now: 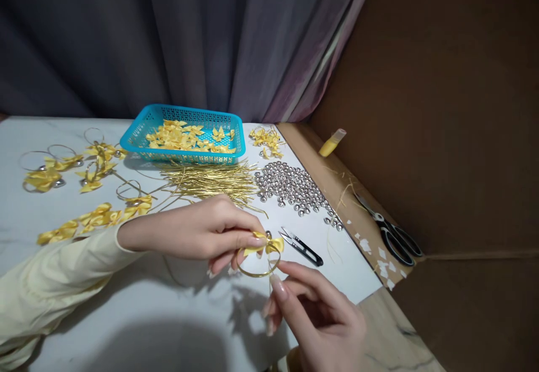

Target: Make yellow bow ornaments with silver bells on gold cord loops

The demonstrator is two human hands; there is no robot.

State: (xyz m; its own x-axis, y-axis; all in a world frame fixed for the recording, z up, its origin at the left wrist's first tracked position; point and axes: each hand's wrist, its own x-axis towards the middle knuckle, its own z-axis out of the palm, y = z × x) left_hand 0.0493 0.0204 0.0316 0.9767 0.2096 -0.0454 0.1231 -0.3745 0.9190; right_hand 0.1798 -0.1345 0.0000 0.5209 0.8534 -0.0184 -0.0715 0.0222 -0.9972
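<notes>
My left hand [214, 234] pinches a yellow ribbon bow [275, 244] between thumb and fingers, above the white tabletop. A small silver bell [268, 234] shows at the bow's centre, and a loop of gold cord [257, 275] hangs below it. Close by on the right, my right hand [314, 304] has thumb and forefinger closed at the lower side of the loop, on a thin strand of gold cord [270, 282]. Just beyond the bow lie black thread snips [304, 247], blades toward it.
A blue basket [242, 136] holds yellow bows. Before it lies a pile of gold cords [206, 181], with silver bells [290, 187] to the right. Finished-looking bows with loops [44, 178] spread at left. Scissors [393, 232] and a yellow tube [332, 143] rest on the cardboard at right.
</notes>
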